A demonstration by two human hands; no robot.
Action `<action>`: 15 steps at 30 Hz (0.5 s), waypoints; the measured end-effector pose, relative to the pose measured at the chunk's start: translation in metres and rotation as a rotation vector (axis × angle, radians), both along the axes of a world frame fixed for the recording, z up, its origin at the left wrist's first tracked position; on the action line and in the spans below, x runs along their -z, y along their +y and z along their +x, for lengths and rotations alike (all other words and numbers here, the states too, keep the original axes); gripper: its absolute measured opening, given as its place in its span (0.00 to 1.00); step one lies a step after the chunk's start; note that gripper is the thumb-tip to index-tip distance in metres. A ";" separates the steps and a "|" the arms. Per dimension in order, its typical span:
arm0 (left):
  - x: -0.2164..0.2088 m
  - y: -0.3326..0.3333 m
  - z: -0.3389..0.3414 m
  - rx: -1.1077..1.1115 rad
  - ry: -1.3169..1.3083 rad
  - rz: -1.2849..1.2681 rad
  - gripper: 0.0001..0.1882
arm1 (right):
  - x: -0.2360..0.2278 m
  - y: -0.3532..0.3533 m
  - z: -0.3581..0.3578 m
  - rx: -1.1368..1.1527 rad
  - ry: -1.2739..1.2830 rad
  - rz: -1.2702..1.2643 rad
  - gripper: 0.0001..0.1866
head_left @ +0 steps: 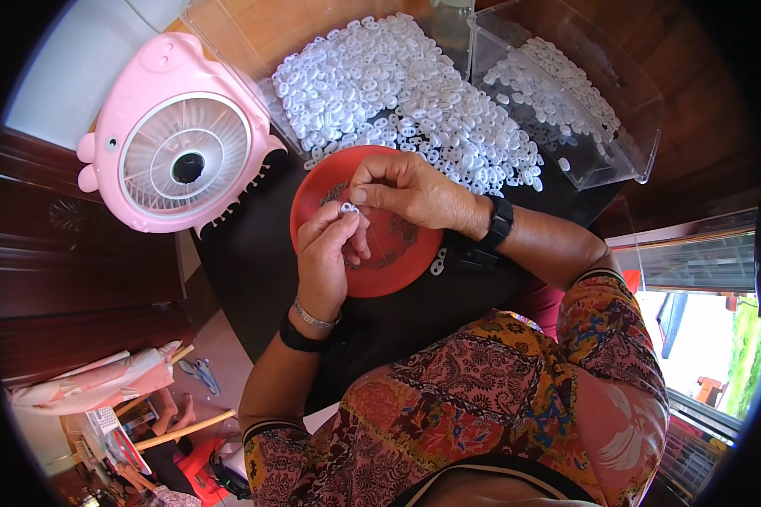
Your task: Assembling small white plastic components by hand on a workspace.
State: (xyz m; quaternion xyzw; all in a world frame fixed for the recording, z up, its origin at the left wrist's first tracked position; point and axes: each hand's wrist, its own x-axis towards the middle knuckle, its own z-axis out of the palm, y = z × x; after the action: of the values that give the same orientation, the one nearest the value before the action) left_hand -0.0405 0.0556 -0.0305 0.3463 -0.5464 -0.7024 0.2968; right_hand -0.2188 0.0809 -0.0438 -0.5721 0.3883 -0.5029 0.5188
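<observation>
My left hand (pixel 323 258) pinches a small white two-holed plastic piece (pixel 349 208) between thumb and fingertips. Right above it, the thumb and forefinger of my right hand (pixel 410 193) are pressed together. Whatever they grip, if anything, is too small to make out. Both hands are over a round red bowl (pixel 418 269), which holds many small dark metal bits (pixel 400 228). Against the bowl's far side lies a large heap of similar white pieces (pixel 364 76). A couple of loose white pieces (pixel 438 262) rest on the black table just right of the bowl.
A clear plastic bin (pixel 643 160) at the far right holds more white pieces. The pink animal-shaped fan (pixel 101 182) stands left of the heap. On the floor at lower left are slippers (pixel 201 374), and another person's legs (pixel 176 411) show there.
</observation>
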 end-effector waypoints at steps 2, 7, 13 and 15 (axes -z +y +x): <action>0.001 0.000 0.000 -0.004 0.005 -0.010 0.12 | 0.000 0.001 0.000 0.009 0.019 -0.001 0.08; 0.000 -0.001 0.001 0.003 0.002 -0.008 0.12 | -0.002 0.002 0.000 0.020 0.114 0.039 0.08; 0.001 -0.002 0.001 -0.007 -0.003 -0.018 0.12 | -0.003 0.003 0.000 0.032 0.091 0.004 0.10; 0.001 -0.003 0.001 -0.011 0.003 -0.020 0.12 | -0.002 0.002 0.001 0.034 0.092 0.010 0.09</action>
State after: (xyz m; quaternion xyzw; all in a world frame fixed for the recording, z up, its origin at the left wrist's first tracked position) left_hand -0.0391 0.0529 -0.0319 0.3454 -0.5510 -0.6959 0.3045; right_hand -0.2179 0.0832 -0.0423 -0.5851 0.4240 -0.4827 0.4948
